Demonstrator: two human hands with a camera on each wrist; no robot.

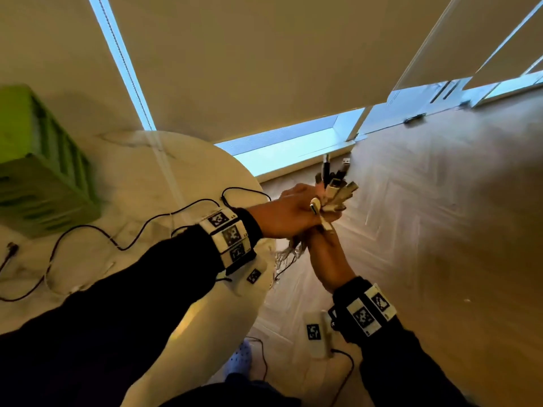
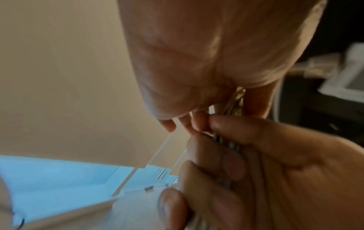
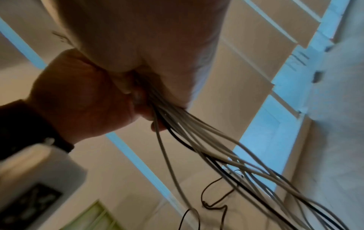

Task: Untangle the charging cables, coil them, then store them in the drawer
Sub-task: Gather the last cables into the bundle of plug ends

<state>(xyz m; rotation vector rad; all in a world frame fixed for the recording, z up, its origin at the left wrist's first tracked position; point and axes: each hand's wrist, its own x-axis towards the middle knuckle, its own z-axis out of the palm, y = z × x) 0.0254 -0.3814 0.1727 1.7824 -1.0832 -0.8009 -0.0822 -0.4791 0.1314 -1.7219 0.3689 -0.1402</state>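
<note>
Your 2 hands grip 1 cable bundle (image 1: 329, 198) beyond the table (image 1: 176, 177) edge: left hand (image 1: 289, 214) fisted above, right hand (image 1: 327, 257) fisted directly beneath.

We count two hands (image 1: 289, 214), one bundle of cables (image 3: 206, 147) too many to number, one round table (image 1: 141, 171) and one green crate (image 1: 38, 163).

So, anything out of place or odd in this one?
Mildly. Both hands, left and right, grip a bundle of white and black charging cables off the round marble table's edge, over the floor. One thin black cable lies loose on the table.
</note>
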